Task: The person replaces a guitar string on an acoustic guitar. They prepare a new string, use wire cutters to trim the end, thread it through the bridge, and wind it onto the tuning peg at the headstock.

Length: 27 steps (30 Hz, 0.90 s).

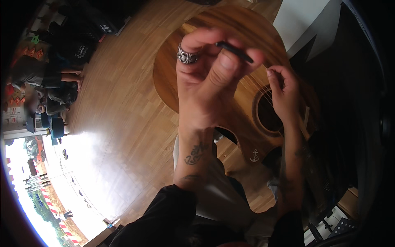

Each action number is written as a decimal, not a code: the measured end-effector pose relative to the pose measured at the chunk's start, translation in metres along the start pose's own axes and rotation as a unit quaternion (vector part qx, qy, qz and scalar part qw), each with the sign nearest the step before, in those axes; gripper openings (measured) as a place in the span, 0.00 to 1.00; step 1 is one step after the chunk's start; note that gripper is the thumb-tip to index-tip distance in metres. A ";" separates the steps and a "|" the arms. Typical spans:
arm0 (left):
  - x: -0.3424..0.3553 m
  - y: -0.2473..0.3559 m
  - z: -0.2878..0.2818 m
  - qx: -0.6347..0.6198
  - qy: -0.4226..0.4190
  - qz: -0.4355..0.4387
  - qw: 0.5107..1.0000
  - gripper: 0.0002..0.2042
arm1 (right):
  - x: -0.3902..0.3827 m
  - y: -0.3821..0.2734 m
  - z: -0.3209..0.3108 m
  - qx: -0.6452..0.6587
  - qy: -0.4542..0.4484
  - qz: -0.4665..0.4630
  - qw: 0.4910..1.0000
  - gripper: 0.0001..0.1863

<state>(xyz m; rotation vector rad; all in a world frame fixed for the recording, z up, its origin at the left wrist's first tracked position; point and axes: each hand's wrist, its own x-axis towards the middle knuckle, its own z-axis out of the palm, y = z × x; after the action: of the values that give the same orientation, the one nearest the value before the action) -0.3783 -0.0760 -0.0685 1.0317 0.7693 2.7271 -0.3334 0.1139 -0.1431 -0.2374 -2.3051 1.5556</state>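
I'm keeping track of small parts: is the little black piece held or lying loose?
Held: the left hand pinches the black piece between thumb and fingers, with the guitar behind it in view.

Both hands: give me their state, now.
Left hand: closed, pinching a slim black piece.
Right hand: fingers curled over the guitar; whether it holds anything cannot be told.

"What's the floor (123, 74) like?"
"Brown wood, laid in narrow planks."
"And the light?"
"Bright daylight (92, 160) at the lower left, by a wide opening (14, 164), bleaching the boards white. Red-and-white stripes (48, 201) and greenery (40, 209) show outside."
"The other side?"
"Mostly dark, with a pale panel (294, 18) at upper right."
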 end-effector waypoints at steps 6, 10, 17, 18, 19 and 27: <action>0.001 0.008 0.039 -0.078 -0.034 0.094 0.992 0.11 | 0.000 0.001 -0.001 0.024 -0.021 0.000 0.999 0.10; 0.000 0.009 0.049 -0.088 -0.022 0.098 0.991 0.08 | -0.006 0.005 0.008 -0.013 0.044 -0.067 0.997 0.10; 0.000 0.012 0.056 -0.061 -0.013 0.113 0.992 0.06 | -0.003 0.001 0.001 0.034 0.023 -0.007 0.999 0.10; 0.001 0.012 0.058 -0.062 -0.013 0.112 0.992 0.06 | -0.003 0.001 -0.002 0.026 0.024 -0.004 0.999 0.10; 0.001 0.014 0.059 -0.055 -0.012 0.113 0.992 0.05 | -0.003 0.002 0.000 0.026 0.019 -0.001 0.999 0.10; -0.003 0.022 0.065 -0.097 0.006 0.094 0.991 0.04 | -0.001 0.001 -0.002 -0.046 -0.025 -0.070 0.996 0.10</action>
<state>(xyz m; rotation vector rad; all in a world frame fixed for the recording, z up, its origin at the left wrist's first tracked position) -0.3327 -0.0692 -0.0179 1.0966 0.4165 2.8946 -0.3319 0.1154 -0.1431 -0.0571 -2.3794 1.4043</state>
